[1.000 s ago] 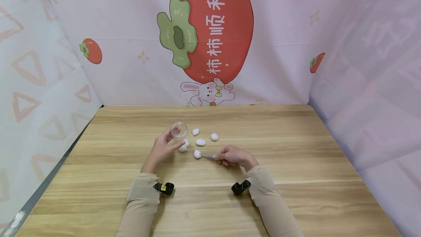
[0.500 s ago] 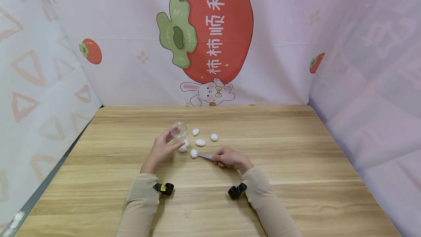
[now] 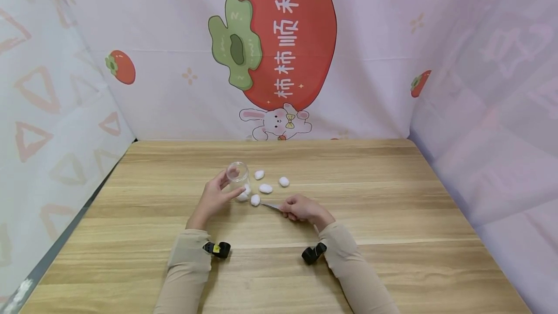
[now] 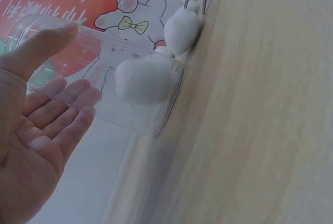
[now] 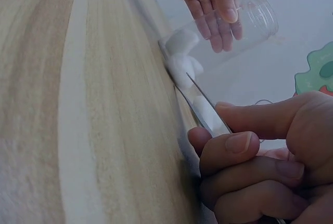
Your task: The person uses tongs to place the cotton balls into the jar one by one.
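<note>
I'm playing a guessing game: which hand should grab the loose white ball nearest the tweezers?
Probably the right hand: it holds the tweezers, their tips close to that white ball. The left hand is holding the jar.

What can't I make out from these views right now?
Number of cotton balls inside the jar: they run together in the left wrist view, and the left hand partly covers them in the head view.
Back end of the tweezers: covered by the right hand in the head view.
Tip contact with the nearest loose cotton ball: too small to settle in the head view.
Left wrist view: top edge cuts off the tweezers.
</note>
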Available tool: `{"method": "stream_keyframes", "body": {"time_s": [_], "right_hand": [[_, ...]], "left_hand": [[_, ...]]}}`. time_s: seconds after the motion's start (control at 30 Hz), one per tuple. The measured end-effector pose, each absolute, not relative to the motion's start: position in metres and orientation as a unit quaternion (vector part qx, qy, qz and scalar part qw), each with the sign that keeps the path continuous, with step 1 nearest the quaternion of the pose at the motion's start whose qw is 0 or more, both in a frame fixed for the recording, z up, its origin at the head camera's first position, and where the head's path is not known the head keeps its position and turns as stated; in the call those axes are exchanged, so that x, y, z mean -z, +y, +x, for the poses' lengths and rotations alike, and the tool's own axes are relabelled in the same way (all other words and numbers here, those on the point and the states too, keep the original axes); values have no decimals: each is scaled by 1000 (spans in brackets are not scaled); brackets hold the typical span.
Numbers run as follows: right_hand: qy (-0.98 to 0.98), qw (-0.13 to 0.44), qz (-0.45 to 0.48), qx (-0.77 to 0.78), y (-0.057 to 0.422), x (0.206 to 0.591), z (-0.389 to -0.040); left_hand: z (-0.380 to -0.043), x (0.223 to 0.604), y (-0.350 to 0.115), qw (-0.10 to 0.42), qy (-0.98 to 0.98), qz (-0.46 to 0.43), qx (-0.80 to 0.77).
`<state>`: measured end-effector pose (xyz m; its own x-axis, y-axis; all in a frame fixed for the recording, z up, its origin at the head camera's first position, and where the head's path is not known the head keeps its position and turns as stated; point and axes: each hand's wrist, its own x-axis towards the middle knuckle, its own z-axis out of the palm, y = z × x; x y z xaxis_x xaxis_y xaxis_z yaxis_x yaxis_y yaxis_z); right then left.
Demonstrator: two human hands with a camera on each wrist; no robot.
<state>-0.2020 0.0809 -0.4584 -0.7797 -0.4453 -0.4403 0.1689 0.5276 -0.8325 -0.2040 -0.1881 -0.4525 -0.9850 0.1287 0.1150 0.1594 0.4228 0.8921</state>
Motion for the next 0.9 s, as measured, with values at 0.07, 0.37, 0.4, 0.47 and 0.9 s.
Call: {"method": "stream_keyframes", "body": {"time_s": [0.07,0.37,0.4,0.47,0.9], "right_hand": [[810,323,-78,483,81,459,-203],[805,324,-69,492,73,458,-202],[805,323,-68,493,72,458,-201],[805,321,-67,495,70,459,-201],[815,305,-86,485,62,462,-202]], "left_hand": [[-204,452,-188,13,-843,-82,532],[-205,454,-188,14,-842,-84,534],[-205,454,-188,14,-842,-84,533],[-205,454,-188,14,-842,-83,533],[-207,454,-187,14,-842,-83,532]]}}
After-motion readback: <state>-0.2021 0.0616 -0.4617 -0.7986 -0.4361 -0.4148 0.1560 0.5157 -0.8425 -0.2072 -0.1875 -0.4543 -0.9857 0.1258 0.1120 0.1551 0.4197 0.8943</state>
